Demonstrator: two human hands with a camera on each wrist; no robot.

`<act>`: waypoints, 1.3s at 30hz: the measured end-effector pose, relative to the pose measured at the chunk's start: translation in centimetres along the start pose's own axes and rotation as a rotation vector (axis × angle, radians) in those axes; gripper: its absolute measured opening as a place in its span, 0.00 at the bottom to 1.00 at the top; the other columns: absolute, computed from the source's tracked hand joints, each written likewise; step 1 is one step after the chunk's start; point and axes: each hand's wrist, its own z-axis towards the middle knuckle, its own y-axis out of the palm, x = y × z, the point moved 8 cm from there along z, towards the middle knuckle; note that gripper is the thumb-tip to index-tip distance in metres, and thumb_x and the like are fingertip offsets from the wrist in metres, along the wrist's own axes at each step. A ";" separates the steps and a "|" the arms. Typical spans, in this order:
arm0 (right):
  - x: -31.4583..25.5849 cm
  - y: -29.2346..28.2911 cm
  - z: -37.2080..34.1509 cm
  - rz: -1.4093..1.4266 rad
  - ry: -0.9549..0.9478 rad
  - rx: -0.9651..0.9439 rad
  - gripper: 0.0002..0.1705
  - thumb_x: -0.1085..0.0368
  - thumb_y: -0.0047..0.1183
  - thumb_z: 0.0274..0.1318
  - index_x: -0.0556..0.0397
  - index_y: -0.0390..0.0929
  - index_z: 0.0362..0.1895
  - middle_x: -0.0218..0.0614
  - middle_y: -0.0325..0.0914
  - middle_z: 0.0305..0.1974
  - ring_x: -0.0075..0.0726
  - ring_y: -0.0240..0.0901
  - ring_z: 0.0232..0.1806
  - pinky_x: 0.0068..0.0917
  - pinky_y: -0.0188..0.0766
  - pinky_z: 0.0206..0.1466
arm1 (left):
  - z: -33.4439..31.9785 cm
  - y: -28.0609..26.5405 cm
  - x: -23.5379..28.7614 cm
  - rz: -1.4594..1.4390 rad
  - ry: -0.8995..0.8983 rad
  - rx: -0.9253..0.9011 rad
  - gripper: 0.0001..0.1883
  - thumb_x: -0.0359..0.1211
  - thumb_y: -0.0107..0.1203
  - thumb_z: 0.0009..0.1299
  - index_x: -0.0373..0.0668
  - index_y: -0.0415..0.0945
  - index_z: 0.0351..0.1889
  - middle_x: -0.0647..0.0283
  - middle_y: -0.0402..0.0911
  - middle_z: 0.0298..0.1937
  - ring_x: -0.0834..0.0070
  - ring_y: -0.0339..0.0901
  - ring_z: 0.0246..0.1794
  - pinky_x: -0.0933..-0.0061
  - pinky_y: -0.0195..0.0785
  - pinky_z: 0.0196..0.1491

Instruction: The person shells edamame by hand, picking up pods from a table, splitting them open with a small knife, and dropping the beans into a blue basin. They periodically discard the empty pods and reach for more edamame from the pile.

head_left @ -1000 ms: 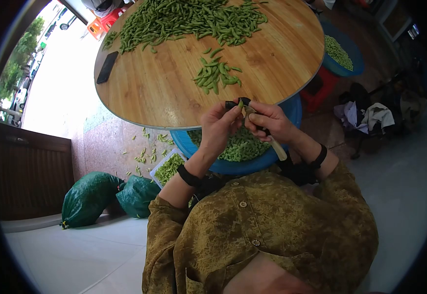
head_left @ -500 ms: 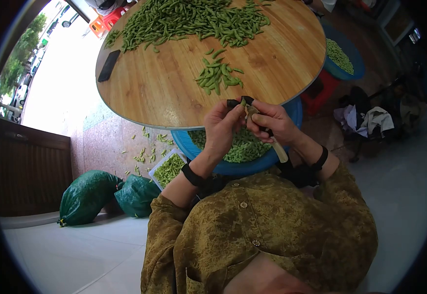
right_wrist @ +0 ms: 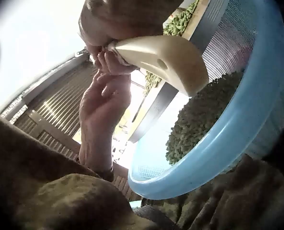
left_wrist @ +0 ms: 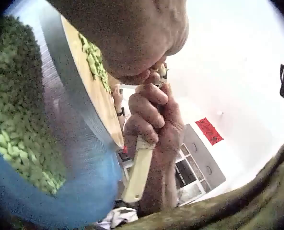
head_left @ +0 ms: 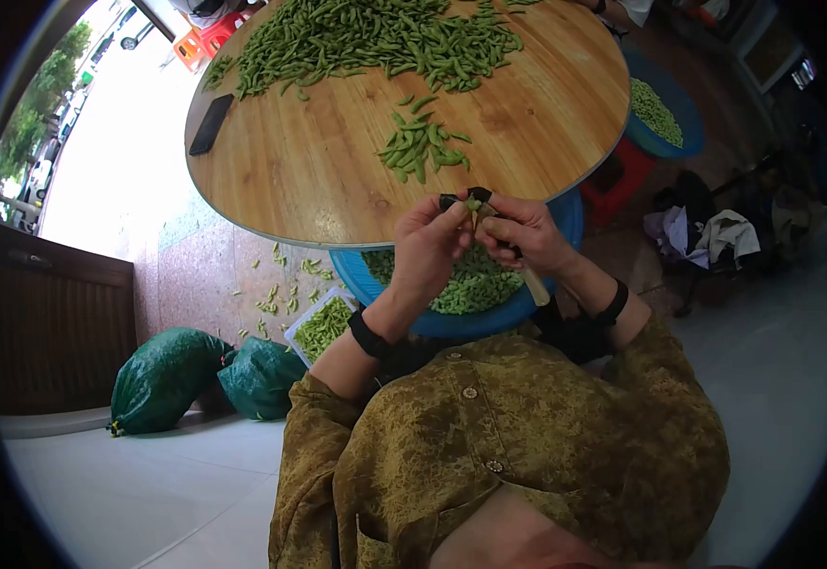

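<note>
The left hand (head_left: 426,237) pinches a green pod (head_left: 473,204); the right hand's (head_left: 533,237) fingers curl round a smooth, pale handle (right_wrist: 163,60) (flat-ended, holed), above a blue, rounded basin (head_left: 466,328) beside the wood-grained desk (head_left: 319,175).

1. Pale-handled tool (right_wrist: 163,60): working end mostly concealed by right hand (head_left: 531,235).
2. Held edamame pod (head_left: 473,205): partly covered by left hand (head_left: 430,239).
3. Pod pile (head_left: 366,47): cut off at head view's upper edge.
4. Blue basin (head_left: 461,326): far rim hidden by surface (head_left: 309,171).
</note>
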 end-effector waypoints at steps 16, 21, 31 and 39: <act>-0.7 -0.7 -0.5 -0.325 -0.045 0.160 0.06 0.67 0.52 0.59 0.54 0.72 0.38 0.24 0.71 0.24 0.12 0.61 0.19 0.14 0.56 0.20 | -3.1 0.9 3.9 1.064 0.355 -0.070 0.02 0.26 0.51 0.67 0.39 0.71 0.35 0.62 0.75 0.26 0.70 0.74 0.24 0.73 0.64 0.27; -0.4 -3.8 -1.8 -0.307 0.035 0.185 0.08 0.67 0.51 0.59 0.57 0.72 0.39 0.26 0.71 0.23 0.13 0.61 0.16 0.15 0.56 0.18 | -8.0 -3.4 10.3 1.976 0.161 -0.179 0.06 0.26 0.54 0.62 0.38 0.74 0.36 0.51 0.75 0.30 0.52 0.75 0.29 0.55 0.67 0.32; -0.9 -3.1 -0.6 -0.296 0.013 0.178 0.08 0.66 0.50 0.60 0.57 0.71 0.42 0.24 0.68 0.23 0.13 0.59 0.16 0.14 0.55 0.18 | 4.9 1.4 6.9 1.684 0.517 -0.301 0.10 0.23 0.53 0.58 0.38 0.75 0.38 0.50 0.74 0.35 0.50 0.74 0.36 0.57 0.68 0.38; -0.2 -4.2 -1.0 0.022 0.066 0.219 0.16 0.65 0.42 0.65 0.58 0.66 0.55 0.28 0.66 0.25 0.16 0.58 0.17 0.15 0.54 0.16 | 10.6 0.4 2.9 1.788 0.489 -0.242 0.07 0.26 0.55 0.57 0.36 0.75 0.35 0.50 0.73 0.37 0.49 0.73 0.39 0.57 0.67 0.40</act>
